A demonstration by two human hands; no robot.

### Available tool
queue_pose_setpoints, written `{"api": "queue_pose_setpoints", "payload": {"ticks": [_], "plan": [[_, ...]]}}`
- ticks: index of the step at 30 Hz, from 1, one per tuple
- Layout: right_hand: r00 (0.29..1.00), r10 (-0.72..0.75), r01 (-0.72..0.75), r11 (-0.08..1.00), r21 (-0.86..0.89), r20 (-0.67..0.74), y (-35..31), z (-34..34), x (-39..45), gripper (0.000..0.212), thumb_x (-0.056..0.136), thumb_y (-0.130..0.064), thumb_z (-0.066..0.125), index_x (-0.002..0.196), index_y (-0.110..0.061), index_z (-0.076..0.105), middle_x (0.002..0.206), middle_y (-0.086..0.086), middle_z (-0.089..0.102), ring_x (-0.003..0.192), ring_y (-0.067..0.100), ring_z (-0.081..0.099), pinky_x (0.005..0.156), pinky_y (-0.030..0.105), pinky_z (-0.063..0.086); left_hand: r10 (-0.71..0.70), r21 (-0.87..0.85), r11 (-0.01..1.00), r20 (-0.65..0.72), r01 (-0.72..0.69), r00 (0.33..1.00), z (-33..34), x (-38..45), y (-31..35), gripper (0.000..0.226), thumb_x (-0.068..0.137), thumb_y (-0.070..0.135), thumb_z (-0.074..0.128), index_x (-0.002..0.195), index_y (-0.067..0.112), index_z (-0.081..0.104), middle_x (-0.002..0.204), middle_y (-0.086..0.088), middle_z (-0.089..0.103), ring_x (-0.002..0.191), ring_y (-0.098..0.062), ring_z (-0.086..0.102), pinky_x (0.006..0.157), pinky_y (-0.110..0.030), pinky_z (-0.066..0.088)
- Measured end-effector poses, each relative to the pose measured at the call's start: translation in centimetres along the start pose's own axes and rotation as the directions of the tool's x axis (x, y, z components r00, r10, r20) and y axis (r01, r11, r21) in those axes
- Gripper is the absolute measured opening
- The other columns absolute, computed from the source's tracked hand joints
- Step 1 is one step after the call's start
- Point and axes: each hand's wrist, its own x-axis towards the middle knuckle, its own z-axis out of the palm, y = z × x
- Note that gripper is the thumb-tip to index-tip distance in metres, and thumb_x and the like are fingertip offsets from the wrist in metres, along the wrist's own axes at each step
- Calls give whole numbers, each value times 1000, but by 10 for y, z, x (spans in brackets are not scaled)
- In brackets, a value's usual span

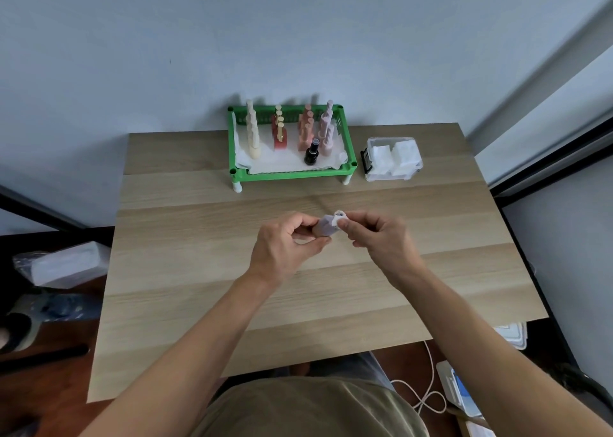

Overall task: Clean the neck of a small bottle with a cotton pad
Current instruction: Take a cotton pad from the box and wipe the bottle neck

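A small lilac bottle (324, 225) is held above the middle of the wooden table (199, 270), tilted with its neck pointing right. My left hand (287, 244) grips its body. My right hand (378, 234) pinches a white cotton pad (340, 218) wrapped around the bottle's neck. The neck itself is hidden by the pad and my fingers. The bottle's cap is not visible.
A green footed tray (292, 172) at the back holds several upright bottles in cream, red, pink and lilac rows, plus a black bottle (311, 152). A clear box of white cotton pads (393, 159) stands to its right. Wall behind; clutter lies on the floor at both sides.
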Motion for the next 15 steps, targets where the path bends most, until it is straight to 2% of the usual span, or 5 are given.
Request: {"api": "queue_pose_setpoints", "payload": {"ticks": [3, 7, 10, 12, 15], "plan": [[1000, -13, 13, 1000, 1, 18, 3, 1, -2, 16, 88, -35, 77, 100, -25, 81, 87, 0, 79, 73, 3, 63, 69, 19, 55, 24, 12, 1000, 22, -24, 999, -1, 2, 3, 29, 74, 26, 91, 99, 24, 76, 95, 13, 79, 85, -1, 75, 80, -21, 62], [995, -92, 92, 996, -17, 51, 6, 0, -2, 10, 91, -28, 75, 99, -25, 79, 82, -6, 76, 73, 2, 63, 69, 18, 53, -12, 0, 1000, 77, 12, 997, -6, 7, 3, 30, 71, 24, 91, 97, 19, 77, 91, 10, 80, 81, -5, 76, 79, -29, 64], [980, -182, 187, 980, -72, 77, 8, -5, 0, 9, 92, -21, 74, 99, -21, 78, 84, 6, 75, 74, 9, 60, 68, 30, 53, -60, -87, 993, 157, 74, 986, -12, 10, 3, 34, 68, 33, 90, 97, 22, 77, 89, 7, 81, 79, -10, 77, 76, -31, 64], [958, -266, 279, 949, -148, 104, 8, -10, 2, 8, 92, -19, 74, 99, -18, 78, 82, 6, 71, 70, 14, 56, 65, 34, 49, -77, -160, 981, 200, 110, 977, -14, 10, 4, 34, 68, 33, 90, 97, 22, 77, 91, 4, 81, 79, -13, 78, 75, -29, 63], [908, -386, 418, 866, -276, 163, 5, -15, 6, 7, 93, -16, 72, 99, -15, 76, 83, 0, 66, 71, 16, 54, 68, 22, 43, -96, -292, 942, 240, 166, 966, -13, 10, 5, 31, 69, 25, 92, 97, 20, 78, 92, -3, 81, 79, -14, 77, 73, -24, 61]]}}
